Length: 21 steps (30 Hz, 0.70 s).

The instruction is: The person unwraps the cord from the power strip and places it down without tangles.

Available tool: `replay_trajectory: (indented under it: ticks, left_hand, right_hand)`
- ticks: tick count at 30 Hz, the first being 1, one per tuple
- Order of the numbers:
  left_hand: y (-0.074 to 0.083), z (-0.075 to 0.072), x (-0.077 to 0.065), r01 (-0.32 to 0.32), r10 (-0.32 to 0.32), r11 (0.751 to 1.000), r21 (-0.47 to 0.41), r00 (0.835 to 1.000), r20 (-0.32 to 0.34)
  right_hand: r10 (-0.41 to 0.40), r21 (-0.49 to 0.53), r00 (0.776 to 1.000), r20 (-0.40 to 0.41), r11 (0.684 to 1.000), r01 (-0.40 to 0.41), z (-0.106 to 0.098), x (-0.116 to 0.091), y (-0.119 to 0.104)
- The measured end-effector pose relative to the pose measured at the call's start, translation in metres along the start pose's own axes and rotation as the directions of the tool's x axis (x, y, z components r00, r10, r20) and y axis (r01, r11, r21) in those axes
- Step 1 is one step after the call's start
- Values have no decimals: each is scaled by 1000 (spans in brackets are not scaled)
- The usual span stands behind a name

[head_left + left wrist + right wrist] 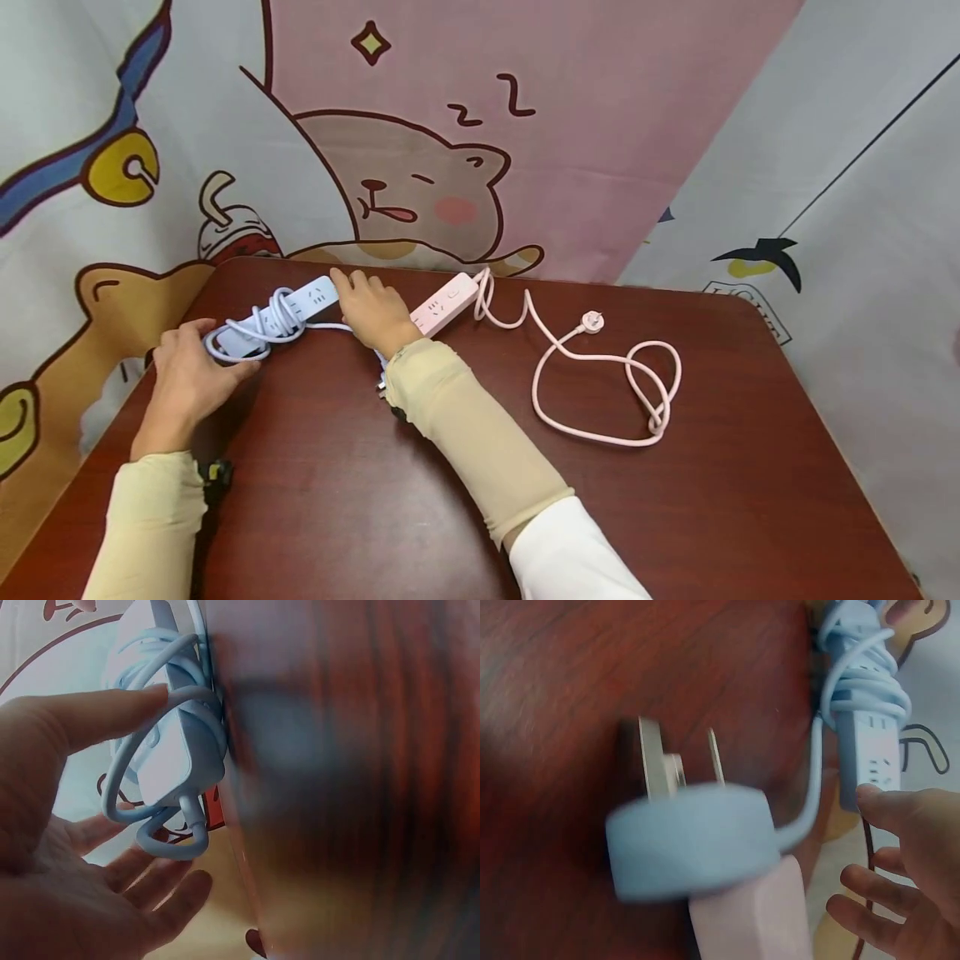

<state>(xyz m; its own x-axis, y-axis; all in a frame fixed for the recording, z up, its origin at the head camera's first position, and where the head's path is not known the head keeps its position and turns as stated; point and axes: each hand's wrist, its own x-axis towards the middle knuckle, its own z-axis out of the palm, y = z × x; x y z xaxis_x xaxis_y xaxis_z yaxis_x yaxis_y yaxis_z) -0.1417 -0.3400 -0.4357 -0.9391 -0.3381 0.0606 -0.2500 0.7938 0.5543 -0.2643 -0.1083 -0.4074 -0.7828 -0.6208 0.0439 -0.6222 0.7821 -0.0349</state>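
Observation:
A light-blue power strip (315,294) lies at the table's back left, its cord (279,315) wound around it. My left hand (189,375) is at its near-left end, thumb extended along the cord loops and the other fingers spread beyond the end in the left wrist view. At the strip's opposite end is my right hand (372,310). In the right wrist view its thumb tip meets the end corner, and the remaining fingers are loosely bent with nothing in them. The blue plug (694,844) rests prongs-out against a pink power strip (450,302), partly behind my right forearm in the head view.
The pink cord (592,436) runs right from the pink strip in loose loops, with its round plug (592,322) near the back. Printed curtains (600,167) hang behind and beside the brown table (337,500).

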Motion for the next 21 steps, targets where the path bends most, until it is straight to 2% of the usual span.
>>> replay_trajectory:
  ticks: [3, 8, 10, 12, 15, 21]
  left_hand:
    - [-4, 0, 1, -16, 15, 1000, 14, 999, 34]
    - [-9, -3, 1, 22, -25, 999, 29, 994, 111]
    - [-9, -4, 1, 37, -41, 999, 33, 992, 121]
    - [-8, -4, 1, 27, -31, 999, 34, 993, 116]
    - [-7, -3, 2, -1, -3, 999, 41, 995, 97]
    - [-6, -4, -1, -47, 45, 998, 44, 998, 39]
  right_hand:
    - [16, 48, 999, 44, 999, -18, 8, 6, -5]
    - [4, 180, 993, 116, 983, -25, 17, 9, -10]
    - [0, 230, 991, 136, 973, -32, 18, 9, -10]
    - [0, 280, 990, 142, 959, -40, 19, 8, -10]
    - [-7, 369, 990, 142, 928, -47, 21, 8, -10]
    - [-14, 544, 981, 194, 834, -96, 27, 5, -8]
